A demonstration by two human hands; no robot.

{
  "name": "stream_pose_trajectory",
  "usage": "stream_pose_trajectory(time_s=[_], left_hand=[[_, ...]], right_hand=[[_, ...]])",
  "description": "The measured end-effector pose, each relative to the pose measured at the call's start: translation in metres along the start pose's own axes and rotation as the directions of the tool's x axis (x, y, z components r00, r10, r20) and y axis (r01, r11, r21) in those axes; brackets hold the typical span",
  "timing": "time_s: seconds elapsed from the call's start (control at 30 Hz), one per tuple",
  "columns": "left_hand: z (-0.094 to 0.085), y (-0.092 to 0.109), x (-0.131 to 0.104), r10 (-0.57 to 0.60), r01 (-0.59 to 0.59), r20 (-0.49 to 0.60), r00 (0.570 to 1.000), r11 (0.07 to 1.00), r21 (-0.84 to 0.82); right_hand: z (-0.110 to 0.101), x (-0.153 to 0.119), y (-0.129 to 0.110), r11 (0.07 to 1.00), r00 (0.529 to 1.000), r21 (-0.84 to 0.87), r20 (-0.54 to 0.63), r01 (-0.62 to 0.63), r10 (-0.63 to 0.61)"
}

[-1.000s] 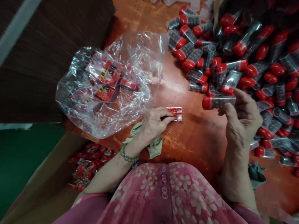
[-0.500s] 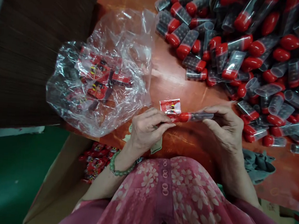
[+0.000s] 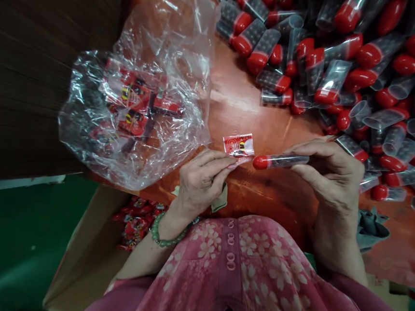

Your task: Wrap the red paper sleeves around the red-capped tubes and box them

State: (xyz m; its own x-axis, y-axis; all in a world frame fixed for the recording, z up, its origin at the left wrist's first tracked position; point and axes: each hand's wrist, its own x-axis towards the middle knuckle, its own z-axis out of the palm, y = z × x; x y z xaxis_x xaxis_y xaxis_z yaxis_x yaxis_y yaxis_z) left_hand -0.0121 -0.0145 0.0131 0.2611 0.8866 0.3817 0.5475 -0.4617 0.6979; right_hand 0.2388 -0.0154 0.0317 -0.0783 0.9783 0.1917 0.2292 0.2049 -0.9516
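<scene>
My left hand (image 3: pixel 201 179) is closed in a pinch on a thin printed plastic sleeve (image 3: pixel 242 162), mostly hidden by the fingers. Between thumb and fingers, my right hand (image 3: pixel 333 173) grips the clear end of a slim tube (image 3: pixel 281 161) with dark contents. Its rounded red end points left, just short of the sleeve's edge. Behind the left fingertips, a flat red label sleeve (image 3: pixel 238 143) with a cartoon print lies on the orange tabletop (image 3: pixel 233 109).
A crumpled clear plastic bag (image 3: pixel 179 148) of red printed sleeves lies left. Red-and-clear tubes (image 3: pixel 262 51) are heaped at the right and back. Below the table edge, a cardboard box (image 3: pixel 78 255) holds red wrapped pieces (image 3: pixel 138 227). A grey-green cloth (image 3: pixel 371 228) lies right.
My right hand has drawn the tube to the right, and its red end now stands slightly off the sleeve. My left hand keeps its pinch nearly in place. The view has shifted slightly.
</scene>
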Motion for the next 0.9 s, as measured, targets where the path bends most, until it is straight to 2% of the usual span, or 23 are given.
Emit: stream_pose_trajectory(time_s=[0.23, 0.4, 0.53, 0.77, 0.9], left_hand=[[0.003, -0.004, -0.005, -0.031, 0.033, 0.041, 0.999, 0.999, -0.035], [0.004, -0.001, -0.007, -0.166, 0.16, -0.026, 0.986, 0.975, -0.156], [0.003, 0.001, -0.006, -0.154, 0.14, -0.055, 0.987, 0.971, -0.192], [0.0, -0.001, -0.006, -0.121, 0.114, -0.025, 0.992, 0.975, -0.19], [-0.002, -0.002, -0.007, -0.133, 0.128, -0.014, 0.991, 0.975, -0.18]], right_hand=[[0.006, 0.002, 0.001, 1.0, 0.999, -0.024, -0.033, -0.014, 0.013], [0.007, 0.001, 0.001, 0.999, 0.999, -0.028, -0.032, -0.038, 0.037], [0.012, 0.0, -0.002, 0.999, 0.999, 0.034, -0.031, -0.033, 0.034], [0.02, 0.008, -0.008, 0.998, 0.995, 0.01, 0.088, 0.055, -0.055], [0.018, 0.012, -0.007, 0.995, 0.981, -0.075, 0.188, 0.07, -0.055]])
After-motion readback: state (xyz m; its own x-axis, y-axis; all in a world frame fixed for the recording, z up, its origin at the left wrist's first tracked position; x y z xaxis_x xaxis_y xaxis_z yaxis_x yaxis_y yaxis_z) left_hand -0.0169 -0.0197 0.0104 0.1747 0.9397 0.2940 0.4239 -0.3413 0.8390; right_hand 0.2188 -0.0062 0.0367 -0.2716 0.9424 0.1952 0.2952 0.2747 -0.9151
